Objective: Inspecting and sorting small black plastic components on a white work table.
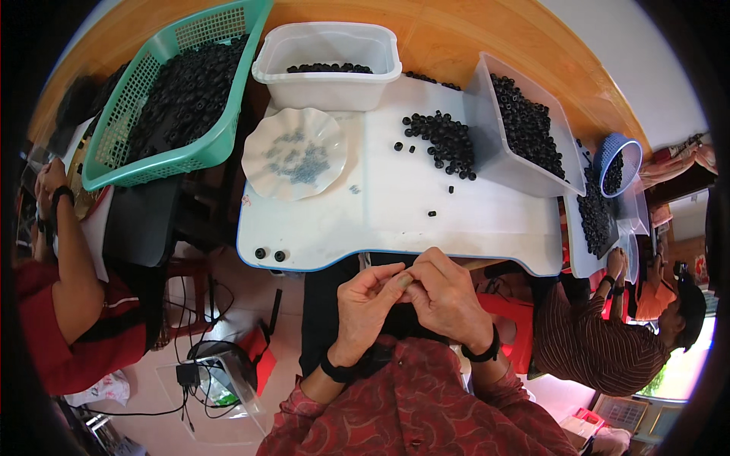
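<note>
Just off the table's front edge, my left hand and my right hand meet fingertip to fingertip. Both are closed in a pinch, and whatever lies between the fingers is hidden or too small to make out. Beyond them is a white table with a blue edge. A wavy-rimmed white plate on its left side holds many tiny grey pieces. Small round black parts are spread in a loose pile to the right. Two more black parts sit at the front left corner.
A white tub and a grey translucent bin, both with black parts inside, stand at the back and right. A green basket full of black parts is at far left. People work on both sides; cables trail on the floor.
</note>
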`<state>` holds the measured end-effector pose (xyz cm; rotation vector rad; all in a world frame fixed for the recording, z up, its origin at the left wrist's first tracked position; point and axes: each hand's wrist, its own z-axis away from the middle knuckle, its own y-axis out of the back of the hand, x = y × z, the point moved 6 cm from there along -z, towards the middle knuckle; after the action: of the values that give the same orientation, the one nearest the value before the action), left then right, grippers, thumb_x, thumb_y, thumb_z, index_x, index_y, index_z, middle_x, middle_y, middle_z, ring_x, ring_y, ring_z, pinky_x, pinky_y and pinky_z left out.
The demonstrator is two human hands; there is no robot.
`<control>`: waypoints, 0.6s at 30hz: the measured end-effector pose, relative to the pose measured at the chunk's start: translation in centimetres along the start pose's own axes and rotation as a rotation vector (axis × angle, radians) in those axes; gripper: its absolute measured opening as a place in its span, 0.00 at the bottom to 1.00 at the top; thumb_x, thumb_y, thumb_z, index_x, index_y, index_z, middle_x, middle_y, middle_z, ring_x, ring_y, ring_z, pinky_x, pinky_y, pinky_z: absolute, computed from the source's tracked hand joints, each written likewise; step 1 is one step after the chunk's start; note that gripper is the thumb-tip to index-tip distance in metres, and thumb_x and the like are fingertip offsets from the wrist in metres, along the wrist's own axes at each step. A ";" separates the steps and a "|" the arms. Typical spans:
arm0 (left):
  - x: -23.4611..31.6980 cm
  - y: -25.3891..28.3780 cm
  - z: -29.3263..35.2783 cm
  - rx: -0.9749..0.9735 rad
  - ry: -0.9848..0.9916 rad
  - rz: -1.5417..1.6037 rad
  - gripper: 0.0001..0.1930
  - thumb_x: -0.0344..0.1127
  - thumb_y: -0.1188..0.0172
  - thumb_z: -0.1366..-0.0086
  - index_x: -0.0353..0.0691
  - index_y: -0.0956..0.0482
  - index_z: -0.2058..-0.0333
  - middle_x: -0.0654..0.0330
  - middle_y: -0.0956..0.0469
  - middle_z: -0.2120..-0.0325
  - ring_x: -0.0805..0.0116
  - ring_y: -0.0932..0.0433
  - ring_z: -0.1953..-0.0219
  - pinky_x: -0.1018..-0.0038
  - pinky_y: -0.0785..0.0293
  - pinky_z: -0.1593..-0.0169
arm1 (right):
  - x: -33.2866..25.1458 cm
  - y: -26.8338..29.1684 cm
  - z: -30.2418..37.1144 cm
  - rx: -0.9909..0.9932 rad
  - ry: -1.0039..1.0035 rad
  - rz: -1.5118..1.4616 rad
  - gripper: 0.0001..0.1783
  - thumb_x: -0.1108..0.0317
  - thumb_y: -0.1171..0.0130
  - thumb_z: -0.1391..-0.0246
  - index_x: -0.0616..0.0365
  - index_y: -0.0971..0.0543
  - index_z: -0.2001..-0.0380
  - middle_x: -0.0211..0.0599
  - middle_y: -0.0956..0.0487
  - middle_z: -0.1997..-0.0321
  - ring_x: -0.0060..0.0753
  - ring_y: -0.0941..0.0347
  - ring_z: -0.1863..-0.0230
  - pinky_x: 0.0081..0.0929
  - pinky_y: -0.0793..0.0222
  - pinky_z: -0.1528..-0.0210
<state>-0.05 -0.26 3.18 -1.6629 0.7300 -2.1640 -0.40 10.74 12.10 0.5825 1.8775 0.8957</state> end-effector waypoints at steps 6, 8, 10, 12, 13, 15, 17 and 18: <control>-0.3 0.1 -0.1 -0.011 0.039 0.018 0.11 0.27 0.39 0.36 0.29 0.21 0.56 0.55 0.18 0.65 0.73 0.19 0.65 0.78 0.19 0.62 | 0.3 -0.1 0.4 -0.006 -0.014 0.028 0.07 0.79 0.39 0.57 0.63 0.27 0.72 0.41 0.31 0.70 0.46 0.28 0.71 0.38 0.30 0.71; -0.4 0.1 -0.3 -0.015 0.060 0.031 0.10 0.27 0.39 0.36 0.29 0.21 0.57 0.55 0.18 0.65 0.73 0.19 0.65 0.78 0.19 0.62 | 1.0 -0.5 0.9 -0.020 -0.040 0.008 0.07 0.79 0.39 0.56 0.63 0.27 0.73 0.41 0.31 0.71 0.45 0.28 0.72 0.38 0.30 0.72; -0.4 0.3 -0.4 0.010 0.057 -0.086 0.11 0.27 0.40 0.35 0.28 0.21 0.56 0.55 0.18 0.65 0.72 0.19 0.65 0.77 0.18 0.61 | 1.4 -1.0 1.3 -0.034 -0.065 -0.014 0.06 0.78 0.39 0.55 0.63 0.26 0.73 0.40 0.30 0.72 0.44 0.29 0.73 0.38 0.31 0.73; -0.1 0.1 -0.6 -0.006 0.030 -0.145 0.11 0.27 0.41 0.34 0.28 0.21 0.55 0.55 0.18 0.65 0.72 0.19 0.65 0.77 0.18 0.61 | 1.4 -0.7 1.3 0.073 -0.065 -0.035 0.06 0.78 0.38 0.54 0.62 0.25 0.73 0.40 0.30 0.73 0.43 0.29 0.74 0.37 0.30 0.74; 0.2 0.1 -0.6 -0.017 0.002 -0.206 0.11 0.26 0.42 0.33 0.28 0.22 0.55 0.54 0.18 0.64 0.71 0.19 0.65 0.76 0.18 0.61 | 1.2 -0.8 1.3 0.071 -0.064 -0.040 0.06 0.78 0.38 0.54 0.62 0.25 0.73 0.40 0.30 0.73 0.43 0.29 0.74 0.37 0.30 0.74; -0.2 0.4 -0.6 -0.030 0.015 -0.116 0.11 0.26 0.43 0.33 0.28 0.22 0.54 0.54 0.19 0.63 0.71 0.19 0.64 0.76 0.18 0.61 | 1.1 -0.5 1.2 0.098 -0.101 -0.080 0.06 0.79 0.37 0.53 0.62 0.24 0.72 0.40 0.28 0.72 0.41 0.27 0.74 0.34 0.29 0.74; -0.5 0.5 -0.8 -0.051 0.030 -0.022 0.11 0.26 0.44 0.32 0.28 0.22 0.54 0.53 0.19 0.62 0.70 0.19 0.63 0.76 0.18 0.61 | 1.3 -0.4 1.2 0.115 -0.124 -0.128 0.06 0.79 0.36 0.53 0.62 0.23 0.71 0.39 0.28 0.71 0.39 0.26 0.74 0.31 0.29 0.73; -0.7 0.6 -0.9 -0.062 0.063 0.050 0.11 0.26 0.45 0.32 0.28 0.22 0.53 0.52 0.19 0.62 0.69 0.19 0.62 0.74 0.17 0.59 | 1.3 -0.4 1.3 0.131 -0.145 -0.175 0.06 0.79 0.36 0.52 0.62 0.22 0.70 0.38 0.27 0.71 0.37 0.25 0.73 0.29 0.28 0.73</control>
<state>-0.75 -0.20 2.17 -1.5948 0.8556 -2.1890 0.17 11.90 10.69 0.5378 1.8327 0.6047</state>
